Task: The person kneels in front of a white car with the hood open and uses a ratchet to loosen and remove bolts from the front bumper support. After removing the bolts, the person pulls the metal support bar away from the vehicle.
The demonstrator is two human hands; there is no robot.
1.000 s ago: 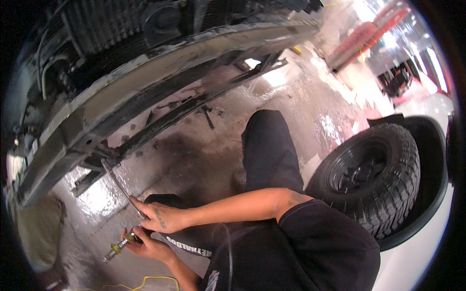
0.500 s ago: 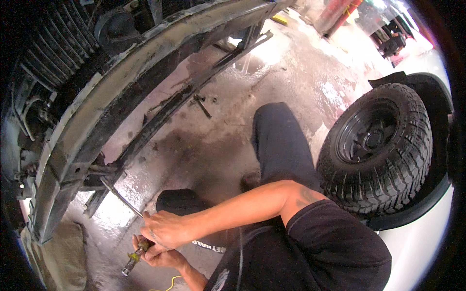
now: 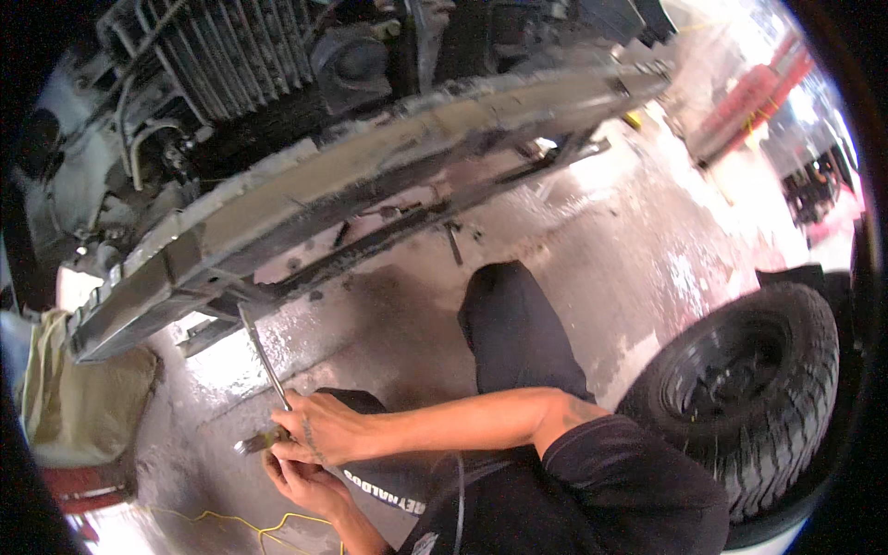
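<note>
My right hand (image 3: 328,427) is closed around the near end of a slim metal bar tool (image 3: 265,356). The bar slants up and to the left, its wider far end beside a dark bracket below the bumper beam (image 3: 305,199). Just below, my left hand (image 3: 310,488) has its fingers curled at a short metal cylinder with a yellow-green part (image 3: 252,445). That cylinder sticks out leftward between the two hands. Its other end is hidden by my fingers, and I cannot tell its exact kind.
Behind the beam lie a finned radiator (image 3: 231,65) and dark engine parts. A large black tire (image 3: 777,407) rests at right. A tan cloth-like cover (image 3: 88,398) is at left, a yellow cord (image 3: 217,516) on the floor nearby. A red post (image 3: 754,106) stands far right.
The whole view has shifted and turned, so the beam lies flatter and further right. The short cylinder now points left instead of down-left. Both hands remain close together, the bar still in the right.
</note>
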